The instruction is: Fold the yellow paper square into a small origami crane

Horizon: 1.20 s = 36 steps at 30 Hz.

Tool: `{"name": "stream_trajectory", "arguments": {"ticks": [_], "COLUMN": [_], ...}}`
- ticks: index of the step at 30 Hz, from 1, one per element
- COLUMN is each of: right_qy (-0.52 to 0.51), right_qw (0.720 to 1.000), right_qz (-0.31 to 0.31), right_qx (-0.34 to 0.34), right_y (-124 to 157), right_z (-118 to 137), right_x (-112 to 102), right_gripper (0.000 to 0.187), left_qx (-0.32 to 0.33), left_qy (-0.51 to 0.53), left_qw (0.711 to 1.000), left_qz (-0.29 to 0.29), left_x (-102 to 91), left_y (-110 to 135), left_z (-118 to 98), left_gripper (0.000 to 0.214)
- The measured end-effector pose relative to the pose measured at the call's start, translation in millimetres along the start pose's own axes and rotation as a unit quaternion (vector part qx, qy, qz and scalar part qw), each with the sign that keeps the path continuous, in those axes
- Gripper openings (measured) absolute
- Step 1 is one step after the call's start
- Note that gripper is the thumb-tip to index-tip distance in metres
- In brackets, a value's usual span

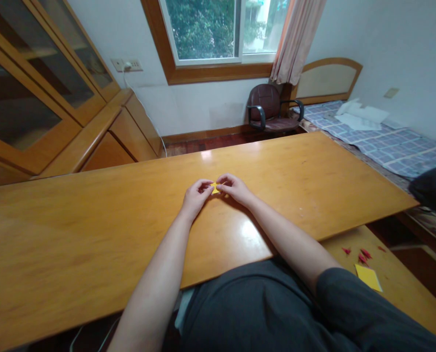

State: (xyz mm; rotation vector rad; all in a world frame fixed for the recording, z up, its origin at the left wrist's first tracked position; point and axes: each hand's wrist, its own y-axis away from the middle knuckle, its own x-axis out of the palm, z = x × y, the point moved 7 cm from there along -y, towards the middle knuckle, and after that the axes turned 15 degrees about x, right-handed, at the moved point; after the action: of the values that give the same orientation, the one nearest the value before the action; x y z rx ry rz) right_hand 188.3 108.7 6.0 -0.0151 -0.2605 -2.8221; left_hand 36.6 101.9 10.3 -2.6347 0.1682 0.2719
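A small piece of folded yellow paper point(215, 188) lies on the long wooden table point(93, 220), near its middle. My left hand point(196, 195) pinches its left side with curled fingers. My right hand point(233, 188) pinches its right side, fingers pressed together. Both hands rest on the tabletop and hide most of the paper.
A lower wooden bench point(397, 283) at the right holds a yellow paper sheet point(368, 277) and several small red folded pieces point(362, 255). A dark office chair point(269, 110) stands under the window. A bed point(386, 137) runs along the right wall, wooden cabinets point(56, 98) along the left.
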Motion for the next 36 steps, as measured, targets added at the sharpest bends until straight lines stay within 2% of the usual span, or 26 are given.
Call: {"name": "stream_trajectory", "arguments": {"ticks": [10,17,36], "right_qy": [0.028,0.061,0.088], "right_qw": [0.998,0.997,0.995], "right_qz": [-0.014,-0.01,-0.031], "right_qx": [-0.053,-0.05,-0.04], "right_y": [-6.9,-6.0,-6.3], "right_z": [-3.4,-1.8,-4.5], "right_x": [-1.0,1.0,-2.7], "right_gripper": [0.026,0.024,0.024], "left_qx": [0.042,0.079,0.086], "left_qy": [-0.078,-0.146,-0.162], "left_qw": [0.996,0.986,0.982], "left_qz": [0.02,0.026,0.044], "left_x": [-0.7,-2.9,0.3], "left_y": [-1.4,-3.1,-3.3], "left_z": [-0.9,-16.6,-25.5], "left_gripper": [0.024,0.018,0.019]}}
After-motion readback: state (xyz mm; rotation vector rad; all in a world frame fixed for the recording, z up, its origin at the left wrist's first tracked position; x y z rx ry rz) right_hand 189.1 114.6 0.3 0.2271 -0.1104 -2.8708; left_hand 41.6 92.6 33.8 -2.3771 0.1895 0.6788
